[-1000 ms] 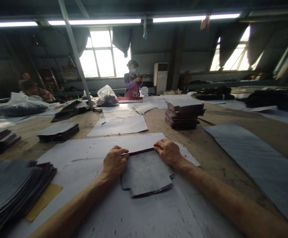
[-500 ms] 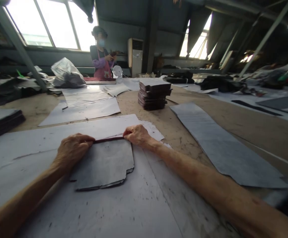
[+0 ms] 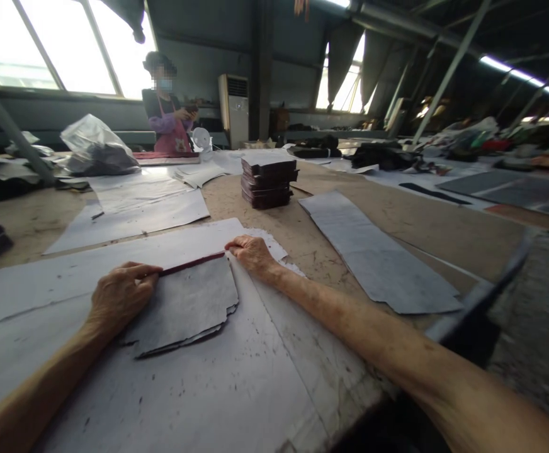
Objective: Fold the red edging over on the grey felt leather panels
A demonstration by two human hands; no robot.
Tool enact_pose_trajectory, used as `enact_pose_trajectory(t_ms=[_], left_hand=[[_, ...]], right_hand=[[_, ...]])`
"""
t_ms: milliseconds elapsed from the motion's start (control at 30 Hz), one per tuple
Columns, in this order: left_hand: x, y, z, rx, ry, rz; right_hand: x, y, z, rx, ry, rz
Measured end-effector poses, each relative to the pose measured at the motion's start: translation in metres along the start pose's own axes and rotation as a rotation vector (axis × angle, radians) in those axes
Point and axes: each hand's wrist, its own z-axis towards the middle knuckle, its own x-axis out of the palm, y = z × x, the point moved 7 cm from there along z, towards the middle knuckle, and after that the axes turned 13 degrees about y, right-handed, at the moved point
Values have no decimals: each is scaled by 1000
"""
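Observation:
A small stack of grey cut pieces (image 3: 184, 305) lies on white paper (image 3: 170, 384) in front of me, with a dark red folded strip (image 3: 192, 263) along its far edge. My left hand (image 3: 119, 296) presses on the left end of that edge with curled fingers. At the right end, my right hand (image 3: 252, 253) pinches the same edge with bent fingers. Both forearms reach in from the bottom of the view.
A dark stack of pieces (image 3: 267, 180) stands further back, and a long grey sheet (image 3: 373, 258) lies to the right. White paper sheets (image 3: 133, 211) cover the brown table (image 3: 444, 233). A person in a pink apron (image 3: 167, 119) stands at the far end beside a plastic bag (image 3: 94, 148).
The view has swung to the right, so the grey stack and my hands now sit further left. Both hands stay on the folded far edge of the stack.

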Motion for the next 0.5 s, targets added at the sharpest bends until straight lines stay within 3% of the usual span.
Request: enact_pose_trajectory(t_ms=[100, 200, 333, 500], left_hand=[[-4, 2, 0, 8, -56, -5], [-12, 2, -5, -11, -187, -3], [-21, -8, -19, 9, -389, 10], [-25, -25, -37, 200, -604, 97]], right_hand=[[-9, -18, -15, 75, -10, -69], [-24, -49, -43, 172, -10, -148], [-54, -102, -102, 356, -41, -271], [-83, -145, -173, 534, -70, -364]])
